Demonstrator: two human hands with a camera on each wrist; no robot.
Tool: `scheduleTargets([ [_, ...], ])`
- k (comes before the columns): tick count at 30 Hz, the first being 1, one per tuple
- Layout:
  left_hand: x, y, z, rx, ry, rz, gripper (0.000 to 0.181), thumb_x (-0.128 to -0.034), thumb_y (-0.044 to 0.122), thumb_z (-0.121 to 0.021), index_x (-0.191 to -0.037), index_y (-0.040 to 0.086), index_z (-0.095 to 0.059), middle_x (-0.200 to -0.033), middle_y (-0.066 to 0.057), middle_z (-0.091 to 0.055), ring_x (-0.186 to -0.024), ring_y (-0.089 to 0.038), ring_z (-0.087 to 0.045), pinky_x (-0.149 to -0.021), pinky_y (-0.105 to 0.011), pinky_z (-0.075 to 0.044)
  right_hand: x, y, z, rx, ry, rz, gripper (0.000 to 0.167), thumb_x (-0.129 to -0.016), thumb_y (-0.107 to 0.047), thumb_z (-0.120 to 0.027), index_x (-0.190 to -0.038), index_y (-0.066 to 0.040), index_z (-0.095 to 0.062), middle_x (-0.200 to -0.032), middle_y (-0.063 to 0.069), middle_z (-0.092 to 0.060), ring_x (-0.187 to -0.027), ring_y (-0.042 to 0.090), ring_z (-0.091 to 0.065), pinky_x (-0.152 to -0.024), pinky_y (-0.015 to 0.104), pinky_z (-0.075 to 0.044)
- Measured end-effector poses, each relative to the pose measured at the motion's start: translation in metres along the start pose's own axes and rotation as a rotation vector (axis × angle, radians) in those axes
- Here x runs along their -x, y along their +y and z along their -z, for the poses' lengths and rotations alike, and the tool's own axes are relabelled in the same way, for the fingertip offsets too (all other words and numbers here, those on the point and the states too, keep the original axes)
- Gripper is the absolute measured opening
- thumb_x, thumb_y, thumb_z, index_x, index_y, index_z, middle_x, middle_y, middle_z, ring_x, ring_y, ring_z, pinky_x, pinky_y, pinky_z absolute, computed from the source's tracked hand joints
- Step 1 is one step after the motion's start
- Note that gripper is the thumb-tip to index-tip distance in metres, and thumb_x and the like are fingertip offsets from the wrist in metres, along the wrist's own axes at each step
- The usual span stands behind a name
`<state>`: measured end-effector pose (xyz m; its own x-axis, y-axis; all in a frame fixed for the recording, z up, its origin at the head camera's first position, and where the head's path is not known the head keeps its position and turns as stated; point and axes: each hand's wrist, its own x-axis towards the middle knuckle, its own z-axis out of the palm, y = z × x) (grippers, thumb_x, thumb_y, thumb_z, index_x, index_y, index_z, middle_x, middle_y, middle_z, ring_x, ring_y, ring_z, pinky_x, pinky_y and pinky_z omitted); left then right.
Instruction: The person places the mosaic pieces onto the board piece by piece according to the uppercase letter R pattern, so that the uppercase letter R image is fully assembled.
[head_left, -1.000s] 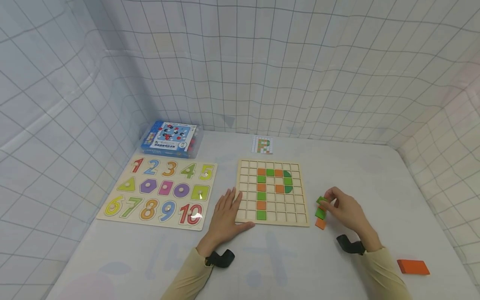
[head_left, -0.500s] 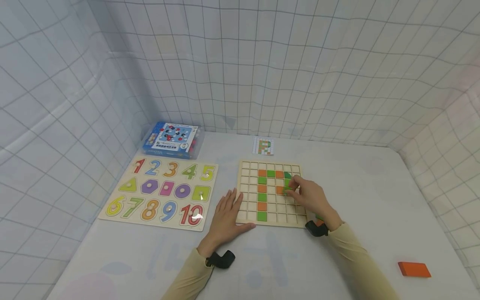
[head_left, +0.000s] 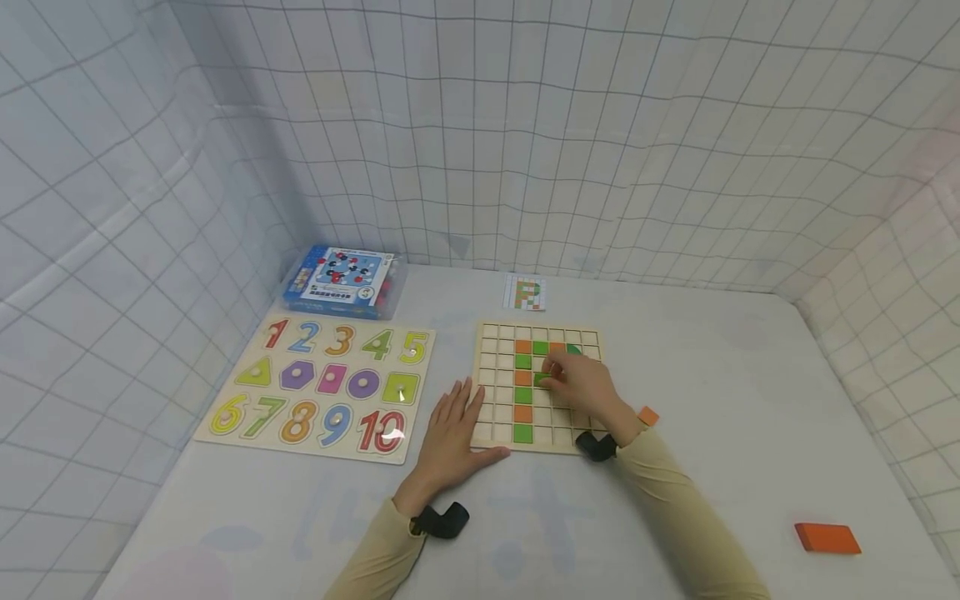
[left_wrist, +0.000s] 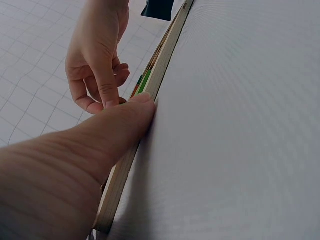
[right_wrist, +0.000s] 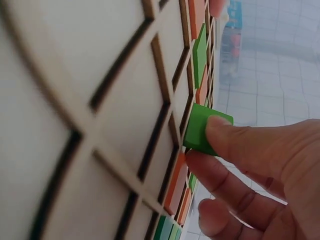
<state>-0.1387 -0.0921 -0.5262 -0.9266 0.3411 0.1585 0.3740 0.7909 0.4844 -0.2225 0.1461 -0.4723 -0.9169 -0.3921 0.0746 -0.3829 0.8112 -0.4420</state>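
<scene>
My right hand [head_left: 587, 388] pinches a green square tile [right_wrist: 197, 127] between thumb and fingers. In the right wrist view this tile is tilted at the surface of the wooden grid board [head_left: 543, 415], over the cell between two orange tiles. A column of orange and green tiles [head_left: 522, 396] lies in the board, with a row along its top. The right hand hides part of the pattern in the head view. My left hand [head_left: 448, 429] rests with straight fingers on the board's left edge, its thumb [left_wrist: 132, 107] against the near edge.
Right of the board lies an orange tile [head_left: 648, 416], partly behind my right wrist. A pattern card [head_left: 525, 292] lies behind the board. To the left are a number puzzle [head_left: 315, 387] and a blue box [head_left: 343, 282]. An orange block [head_left: 828, 538] lies at front right.
My right hand has picked up a green tile from the small pile at the right and carried it left over the board. The left hand stays in place.
</scene>
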Motion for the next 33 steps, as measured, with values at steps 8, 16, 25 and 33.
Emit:
scheduleTargets([
  [8,0.0006,0.0007,0.0008,0.008,0.0,0.002,0.097,-0.0793,0.057,-0.066,-0.148,0.001,-0.028,-0.154,-0.019,-0.017,-0.143,-0.03,-0.007,-0.113,-0.044,-0.006,-0.0048,-0.0064,0.0006,0.027,-0.017,-0.026,0.011,-0.086,-0.02,-0.072,-0.089,-0.013,-0.064,-0.083,0.0,-0.064,-0.066,0.013,-0.055,-0.053,0.029,-0.045],
  [16,0.0007,0.0002,0.0012,0.0,-0.002,0.0,0.097,-0.0794,0.057,-0.066,-0.148,0.001,-0.027,-0.154,-0.019,-0.017,-0.143,-0.03,-0.007,-0.113,-0.043,-0.005,-0.0061,-0.006,0.0006,0.078,-0.024,-0.03,0.011,-0.086,-0.02,-0.071,-0.093,-0.011,-0.071,-0.082,-0.001,-0.062,-0.073,0.015,-0.056,-0.056,0.029,-0.047],
  [25,0.0005,0.0007,0.001,-0.004,-0.008,0.003,0.097,-0.0794,0.057,-0.066,-0.148,0.001,-0.028,-0.154,-0.019,-0.017,-0.143,-0.03,-0.006,-0.113,-0.043,-0.005,-0.0042,-0.0049,0.0003,0.108,-0.026,-0.021,0.015,-0.085,-0.021,-0.073,-0.096,-0.011,-0.077,-0.078,-0.003,-0.06,-0.069,0.012,-0.05,-0.051,0.024,-0.042],
  [33,0.0005,0.0015,0.0016,-0.006,-0.01,0.005,0.097,-0.0792,0.057,-0.067,-0.148,0.001,-0.028,-0.154,-0.019,-0.018,-0.143,-0.031,-0.007,-0.113,-0.044,-0.005,0.0037,0.0025,-0.0001,0.075,-0.028,0.045,0.028,-0.085,-0.024,-0.072,-0.109,-0.009,-0.072,-0.09,0.001,-0.058,-0.077,0.016,-0.048,-0.059,0.028,-0.043],
])
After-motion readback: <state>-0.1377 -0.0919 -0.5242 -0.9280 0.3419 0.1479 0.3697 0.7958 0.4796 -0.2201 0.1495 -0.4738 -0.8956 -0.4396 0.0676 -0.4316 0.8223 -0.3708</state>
